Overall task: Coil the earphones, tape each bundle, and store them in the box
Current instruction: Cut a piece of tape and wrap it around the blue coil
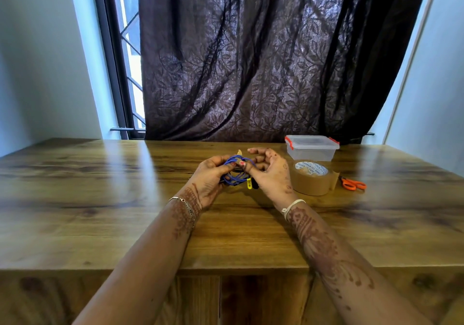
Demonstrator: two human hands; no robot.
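A blue earphone cable (pixel 234 176) is coiled into a small bundle above the middle of the wooden table (pixel 100 199). My left hand (pixel 209 176) grips the coil from the left. My right hand (pixel 270 171) pinches its right side, with the upper fingers spread. A small strip of brown tape (pixel 239 151) sticks up behind the coil. A yellow tag (pixel 249 183) and a dark plug hang under the bundle. The clear plastic box (pixel 311 147) with red clips stands at the back right with its lid on.
A roll of brown packing tape (pixel 311 178) lies just right of my right hand, in front of the box. Orange-handled scissors (pixel 352 183) lie to the right of the roll. A dark curtain hangs behind the table's far edge.
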